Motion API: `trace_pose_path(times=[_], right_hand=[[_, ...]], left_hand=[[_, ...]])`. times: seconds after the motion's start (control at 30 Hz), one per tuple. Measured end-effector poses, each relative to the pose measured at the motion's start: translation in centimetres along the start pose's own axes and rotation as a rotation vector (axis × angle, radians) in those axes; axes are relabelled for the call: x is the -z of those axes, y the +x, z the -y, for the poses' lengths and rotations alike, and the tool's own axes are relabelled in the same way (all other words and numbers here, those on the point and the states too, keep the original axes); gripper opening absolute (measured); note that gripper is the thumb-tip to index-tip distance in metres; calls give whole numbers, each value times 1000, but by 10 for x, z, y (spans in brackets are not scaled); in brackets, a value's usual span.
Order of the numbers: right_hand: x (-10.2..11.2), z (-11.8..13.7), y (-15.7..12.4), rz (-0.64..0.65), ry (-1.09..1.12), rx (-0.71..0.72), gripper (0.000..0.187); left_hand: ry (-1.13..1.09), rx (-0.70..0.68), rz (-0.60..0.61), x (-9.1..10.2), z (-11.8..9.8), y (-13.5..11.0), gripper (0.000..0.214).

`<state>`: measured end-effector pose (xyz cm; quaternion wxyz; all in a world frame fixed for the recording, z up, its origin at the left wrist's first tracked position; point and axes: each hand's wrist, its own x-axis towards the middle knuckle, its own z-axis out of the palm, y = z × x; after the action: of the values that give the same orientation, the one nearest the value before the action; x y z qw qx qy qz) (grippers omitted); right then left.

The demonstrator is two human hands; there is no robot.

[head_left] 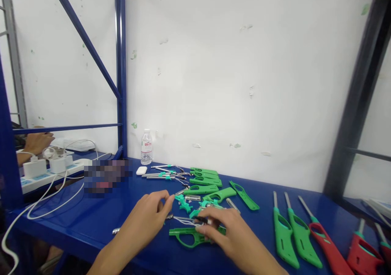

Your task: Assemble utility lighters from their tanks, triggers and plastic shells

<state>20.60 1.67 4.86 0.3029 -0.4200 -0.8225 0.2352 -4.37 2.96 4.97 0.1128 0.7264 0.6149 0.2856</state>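
My left hand (148, 214) is closed around a thin metal lighter tube (116, 231). Its end shows beside my wrist, and the fingers' grip is partly hidden. White wires (185, 221) run from the tube's other end toward my right hand (230, 230). Between thumb and fingers, that hand pinches a small black igniter (202, 219). Just beneath it lies an opened green lighter shell (187, 239), partly covered by my fingers. Teal plastic parts (184, 203) and a clear fuel tank (193, 198) are scattered beyond my hands.
Several green shell halves (206, 181) and metal tubes with wires (159, 175) lie at the back. Assembled lighters, green (285, 238) and red (328, 246), are at right. A water bottle (146, 146) stands by the wall. At left are a power strip (77, 167) and another person's hand (38, 142).
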Motion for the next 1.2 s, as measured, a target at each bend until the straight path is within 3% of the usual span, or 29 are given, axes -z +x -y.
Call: trace_pose_path(times=[0.3, 0.5, 0.57, 0.73, 1.0, 1.2], right_hand=[[-3, -1, 2, -77, -6, 89, 18], [-3, -10, 4, -154, -66, 113, 22], [-5, -14, 5, -180, -107, 125, 23], [-7, -21, 6, -190, -119, 148, 25], [-7, -8, 1, -131, 88, 96, 17], [-7, -10, 2, -60, -34, 56, 17]], left_hand=[[-151, -24, 143, 11, -10, -12, 61], [-372, -2, 342, 31, -7, -18, 40], [-429, 4, 380, 36, -4, -17, 45], [-362, 5, 342, 37, 4, -13, 27], [-196, -31, 264, 32, 20, -11, 28], [-145, -37, 297, 20, 24, -10, 22]])
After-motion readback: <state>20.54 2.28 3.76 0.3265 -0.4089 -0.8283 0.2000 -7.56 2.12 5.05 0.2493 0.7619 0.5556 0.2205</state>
